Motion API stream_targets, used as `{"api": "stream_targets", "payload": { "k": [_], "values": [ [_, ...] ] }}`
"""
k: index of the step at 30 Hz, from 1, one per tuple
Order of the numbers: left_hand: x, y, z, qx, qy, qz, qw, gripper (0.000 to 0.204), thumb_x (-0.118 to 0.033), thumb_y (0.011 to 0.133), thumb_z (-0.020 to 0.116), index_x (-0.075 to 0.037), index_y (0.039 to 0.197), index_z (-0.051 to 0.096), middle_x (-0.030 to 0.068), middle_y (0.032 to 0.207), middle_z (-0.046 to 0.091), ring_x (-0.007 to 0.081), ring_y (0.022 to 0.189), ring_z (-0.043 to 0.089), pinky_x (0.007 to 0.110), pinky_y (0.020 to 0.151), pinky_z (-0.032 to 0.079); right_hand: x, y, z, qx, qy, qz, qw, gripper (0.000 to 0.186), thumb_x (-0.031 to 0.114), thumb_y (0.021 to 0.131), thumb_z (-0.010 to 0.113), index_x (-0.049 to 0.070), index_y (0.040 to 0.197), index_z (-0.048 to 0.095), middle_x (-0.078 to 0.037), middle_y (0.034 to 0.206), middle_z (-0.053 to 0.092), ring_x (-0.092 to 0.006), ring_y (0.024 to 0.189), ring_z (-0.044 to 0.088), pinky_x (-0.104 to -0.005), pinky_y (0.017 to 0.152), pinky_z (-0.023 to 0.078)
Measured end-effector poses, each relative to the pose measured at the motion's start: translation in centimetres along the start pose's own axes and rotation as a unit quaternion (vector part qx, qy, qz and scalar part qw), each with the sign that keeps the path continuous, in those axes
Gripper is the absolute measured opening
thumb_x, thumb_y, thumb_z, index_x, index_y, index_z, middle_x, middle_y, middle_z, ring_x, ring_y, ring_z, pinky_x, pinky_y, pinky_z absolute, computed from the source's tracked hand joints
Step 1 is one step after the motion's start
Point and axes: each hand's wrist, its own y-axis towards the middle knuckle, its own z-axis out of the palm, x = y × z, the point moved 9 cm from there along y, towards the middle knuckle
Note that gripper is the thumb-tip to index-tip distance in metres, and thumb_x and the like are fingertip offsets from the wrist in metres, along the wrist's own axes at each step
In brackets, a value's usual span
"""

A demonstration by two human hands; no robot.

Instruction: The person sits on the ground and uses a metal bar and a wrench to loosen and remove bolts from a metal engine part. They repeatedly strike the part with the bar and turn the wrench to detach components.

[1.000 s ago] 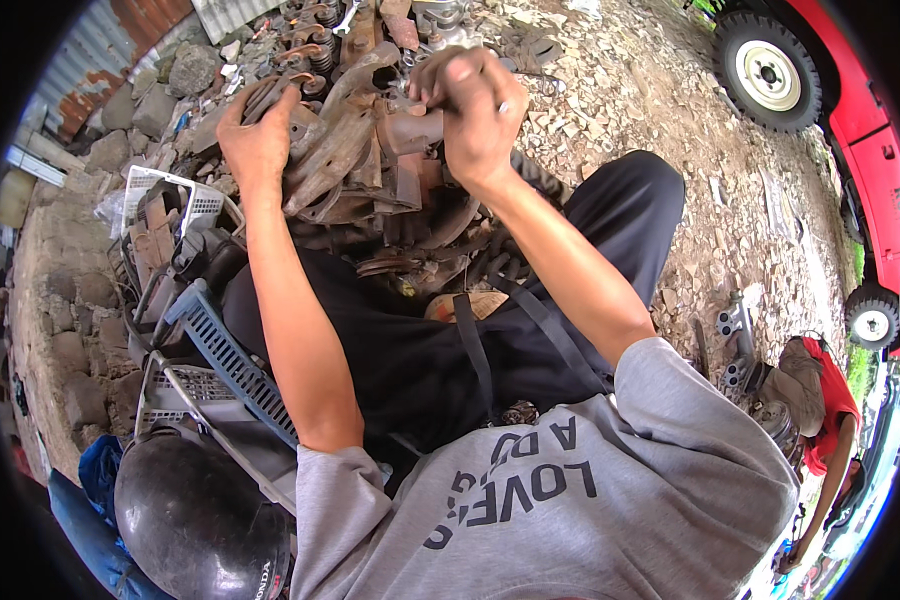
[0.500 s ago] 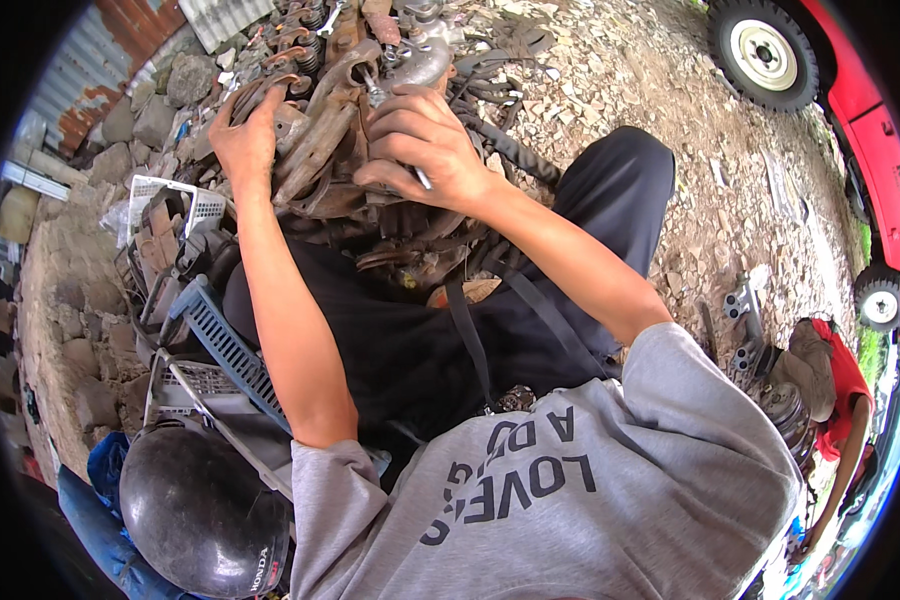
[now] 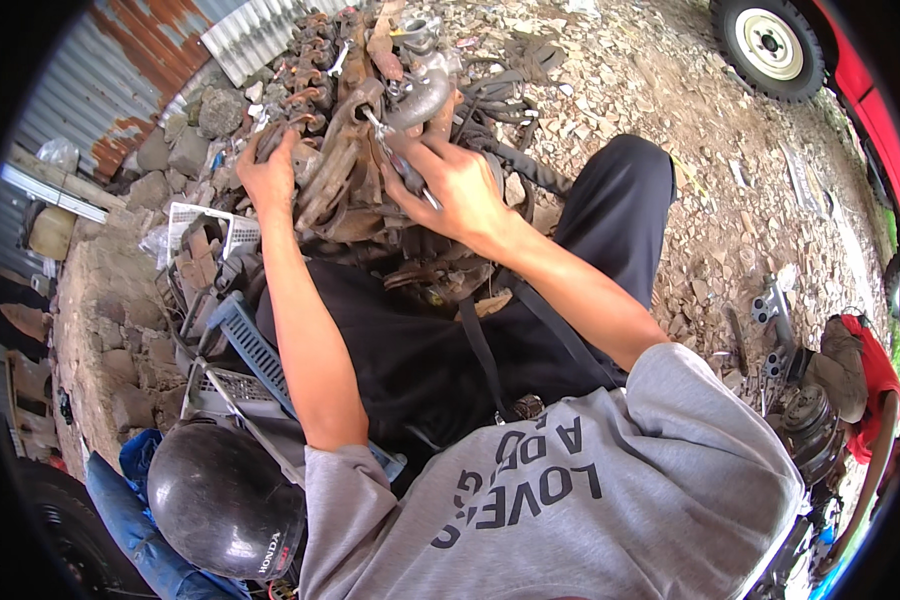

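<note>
A rusty, greasy engine lies in front of me, with a row of springs and rocker arms along its far left side. My right hand is closed around a slim shiny metal tool, probably a wrench. Its far tip meets the mouth of a rusty pipe-like part, and its other end sticks out below my fingers. My left hand grips a rusty edge of the engine, fingertips partly hidden. A small open-end wrench lies on the rocker arms. Right of the tool curves a grey metal pipe.
Crates of parts and a black helmet stand at my left. Stones and corrugated sheets lie beyond. Gravel spreads right, toward a red vehicle's wheel. A person in red sits at far right.
The view has shifted, so the scene sits lower and further right. My right hand has turned, showing more of the metal tool. My left hand keeps its hold on the engine.
</note>
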Motion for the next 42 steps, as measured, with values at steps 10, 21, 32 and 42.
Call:
{"api": "stream_targets", "payload": {
  "k": [10, 21, 32, 42],
  "values": [
    [0.0, 0.0, 0.8, 0.002, 0.006, 0.002, 1.0, 0.027, -0.006, 0.076, 0.075, 0.002, 0.101, 0.072, 0.0082, 0.094, 0.073, 0.0145, 0.085, 0.066, 0.027, 0.082, 0.051, -2.7, 1.7, 1.0, -0.026, 0.056, -0.015, 0.998, 0.031, 0.011, 0.081, 0.072, 0.004, 0.11, 0.067, -0.014, 0.085, 0.067, -0.031, 0.069, 0.067, -0.0379, 0.065, 0.056],
    [0.0, -0.4, 0.2, -0.003, -0.012, -0.009, 1.0, 0.029, -0.005, 0.077, 0.075, 0.002, 0.106, 0.072, 0.0087, 0.097, 0.073, 0.0147, 0.087, 0.066, 0.028, 0.083, 0.051, -0.8, 0.8, -0.2, -0.033, 0.055, -0.007, 0.998, 0.024, 0.018, 0.082, 0.071, 0.005, 0.102, 0.066, -0.016, 0.078, 0.062, -0.0373, 0.067, 0.066, -0.0452, 0.059, 0.054],
    [0.2, 0.1, 0.8, 0.002, -0.026, -0.013, 1.0, 0.029, -0.005, 0.074, 0.076, 0.001, 0.102, 0.072, 0.0069, 0.096, 0.072, 0.0141, 0.086, 0.066, 0.027, 0.083, 0.051, -3.5, 3.7, 1.5, 0.029, 0.054, 0.029, 0.998, 0.024, 0.014, 0.082, 0.07, 0.001, 0.102, 0.068, -0.017, 0.084, 0.07, -0.038, 0.074, 0.068, -0.0415, 0.066, 0.057],
    [-0.3, -0.8, 0.7, 0.01, -0.012, -0.007, 1.0, 0.028, -0.001, 0.077, 0.074, 0.002, 0.105, 0.071, 0.0069, 0.097, 0.072, 0.0129, 0.086, 0.065, 0.026, 0.082, 0.05, -3.7, 6.6, -0.6, 0.077, 0.065, 0.143, 0.985, 0.03, 0.026, 0.083, 0.068, -0.002, 0.09, 0.07, -0.022, 0.068, 0.067, -0.0375, 0.069, 0.07, -0.0425, 0.068, 0.057]
  ]
}}
